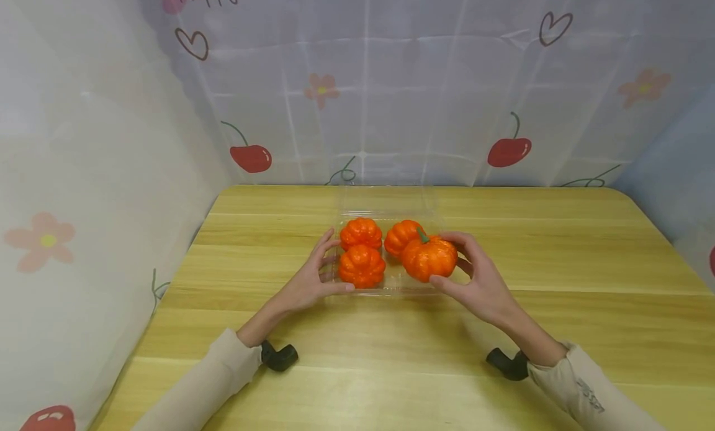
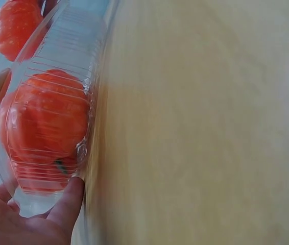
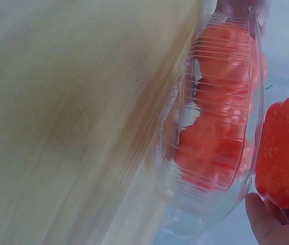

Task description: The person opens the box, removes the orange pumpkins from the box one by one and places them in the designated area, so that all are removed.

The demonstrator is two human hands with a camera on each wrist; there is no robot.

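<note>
A clear plastic clamshell box stands on the table, its lid folded open toward the back. Three small orange pumpkins lie in it: one at the back left, one at the front left and one at the back right. My left hand grips the left side of the box, thumb at the front corner. With thumb and fingers, my right hand holds another orange pumpkin, green stem up, over the front right of the box. The right wrist view shows this pumpkin above the rim.
The wooden table extends around the box on all sides. Behind it hangs a printed curtain with cherries and flowers, and another sheet hangs at the left. Dark wrist-worn devices sit below both hands.
</note>
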